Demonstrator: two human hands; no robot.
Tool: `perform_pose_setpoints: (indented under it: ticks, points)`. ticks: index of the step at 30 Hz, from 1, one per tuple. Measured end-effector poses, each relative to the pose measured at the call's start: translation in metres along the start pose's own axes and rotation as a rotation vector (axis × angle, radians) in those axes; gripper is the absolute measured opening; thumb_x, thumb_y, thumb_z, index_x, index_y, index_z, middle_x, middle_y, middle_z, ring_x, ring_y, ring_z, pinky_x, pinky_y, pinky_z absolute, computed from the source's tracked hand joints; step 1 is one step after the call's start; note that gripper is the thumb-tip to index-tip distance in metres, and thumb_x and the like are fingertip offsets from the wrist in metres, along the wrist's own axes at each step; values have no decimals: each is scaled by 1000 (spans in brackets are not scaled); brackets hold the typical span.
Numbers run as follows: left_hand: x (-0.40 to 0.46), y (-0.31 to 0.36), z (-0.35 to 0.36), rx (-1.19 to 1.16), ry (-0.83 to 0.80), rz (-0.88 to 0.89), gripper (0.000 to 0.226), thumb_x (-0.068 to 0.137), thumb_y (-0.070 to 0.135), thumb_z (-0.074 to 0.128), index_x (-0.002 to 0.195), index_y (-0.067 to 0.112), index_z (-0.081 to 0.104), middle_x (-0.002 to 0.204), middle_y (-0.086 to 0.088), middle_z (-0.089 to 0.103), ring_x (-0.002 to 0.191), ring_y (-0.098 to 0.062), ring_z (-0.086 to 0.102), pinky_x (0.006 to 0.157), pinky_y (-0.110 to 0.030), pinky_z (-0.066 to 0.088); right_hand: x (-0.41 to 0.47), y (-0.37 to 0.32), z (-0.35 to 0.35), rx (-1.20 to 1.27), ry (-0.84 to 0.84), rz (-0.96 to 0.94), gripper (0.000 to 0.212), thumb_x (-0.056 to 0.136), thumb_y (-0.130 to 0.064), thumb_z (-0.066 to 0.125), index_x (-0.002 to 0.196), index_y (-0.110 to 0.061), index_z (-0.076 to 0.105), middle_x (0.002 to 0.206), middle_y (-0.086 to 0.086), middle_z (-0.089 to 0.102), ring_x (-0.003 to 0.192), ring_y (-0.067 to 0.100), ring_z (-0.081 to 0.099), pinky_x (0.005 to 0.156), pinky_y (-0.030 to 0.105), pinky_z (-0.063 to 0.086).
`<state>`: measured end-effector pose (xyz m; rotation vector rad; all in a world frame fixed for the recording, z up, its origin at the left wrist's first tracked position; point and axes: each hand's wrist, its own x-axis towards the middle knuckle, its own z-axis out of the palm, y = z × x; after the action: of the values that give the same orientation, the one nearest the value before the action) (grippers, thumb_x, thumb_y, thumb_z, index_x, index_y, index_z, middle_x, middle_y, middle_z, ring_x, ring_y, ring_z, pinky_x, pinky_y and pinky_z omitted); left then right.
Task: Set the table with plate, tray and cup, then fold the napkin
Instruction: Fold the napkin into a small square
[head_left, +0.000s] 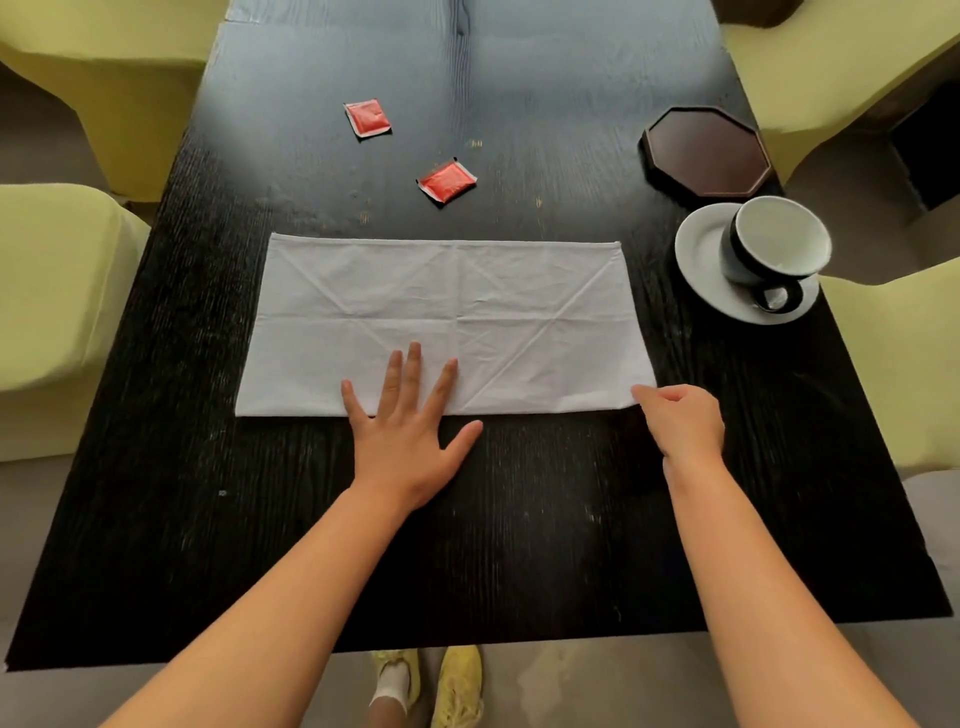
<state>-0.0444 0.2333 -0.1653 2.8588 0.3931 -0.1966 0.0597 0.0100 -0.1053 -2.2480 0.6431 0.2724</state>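
A white napkin (447, 322), folded into a long rectangle, lies flat across the middle of the dark wooden table (182, 519). My left hand (408, 431) rests flat with spread fingers on its near edge, left of centre. My right hand (683, 423) pinches the napkin's near right corner. At the right edge a black-and-white cup (774, 249) sits on a white saucer plate (698, 254). Behind them lies a dark octagonal tray (709, 150).
Two red sachets (368, 117) (447, 180) lie on the table beyond the napkin. Yellow-green covered chairs (57, 291) stand close on both sides of the table. My feet in yellow shoes (457, 686) show below the near table edge.
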Motion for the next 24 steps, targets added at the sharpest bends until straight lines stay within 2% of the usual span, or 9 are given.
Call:
perform_pose_setpoints:
  ticks: [2,5,7,13,16,18,20,22,24]
  points:
    - [4,10,0,27,9,77,75,78,72,4,140,36,-19,154,8,-20,142,-10,-18,108,-55,-18,2,0,-2,118,-13,10,27,82,-16,62,88,11,64,75,22,62,61,21,54,65,32,45]
    - [5,22,4,14,-36,85,79,78,70,1,140,27,-23,154,9,-23,139,-8,-24,110,-50,-19,1,-1,-8,265,-70,59,16,83,-8,61,97,-3,65,78,3,64,62,10,57,56,21,38]
    - [5,22,7,-1,-56,71,80,78,70,0,140,26,-24,151,10,-27,139,-8,-26,109,-49,-20,-2,-4,-10,336,-86,34,15,84,-8,61,98,-13,63,79,-3,62,63,7,57,55,19,37]
    - [9,22,-11,-236,-196,61,74,81,63,-2,146,29,-9,148,19,-22,136,0,-26,110,-43,-22,-23,-39,-2,433,-68,-178,9,84,-9,62,90,-15,65,72,-5,63,62,7,56,53,8,46]
    - [24,19,-36,-708,-194,-90,62,93,50,7,145,23,28,156,7,21,144,-8,12,117,-39,-2,-40,-60,9,393,-80,-288,6,83,-13,62,84,-18,66,75,-4,66,69,8,60,61,15,48]
    - [47,12,-59,-1110,-129,-292,56,97,48,20,127,17,55,138,-3,53,126,-15,48,107,-33,27,-54,-72,20,311,-114,-361,4,84,-18,63,83,-19,66,77,-5,67,73,7,62,65,21,47]
    - [77,5,-82,-1415,-218,-433,60,94,57,24,111,15,62,117,-5,66,104,-17,63,91,-33,43,-69,-82,34,219,-147,-441,4,85,-20,63,82,-22,64,76,-8,65,73,5,61,69,27,50]
    - [105,0,-98,-1452,-356,-446,58,90,61,34,107,13,62,104,-5,70,91,-19,69,80,-34,52,-82,-88,50,147,-170,-500,4,84,-20,63,81,-23,63,76,-6,65,73,10,61,82,41,51]
    - [127,1,-107,-1313,-446,-385,49,87,55,48,103,10,61,91,-4,69,75,-15,69,66,-28,55,-92,-89,66,91,-182,-550,3,83,-20,63,81,-21,65,76,-6,66,71,13,61,87,44,46]
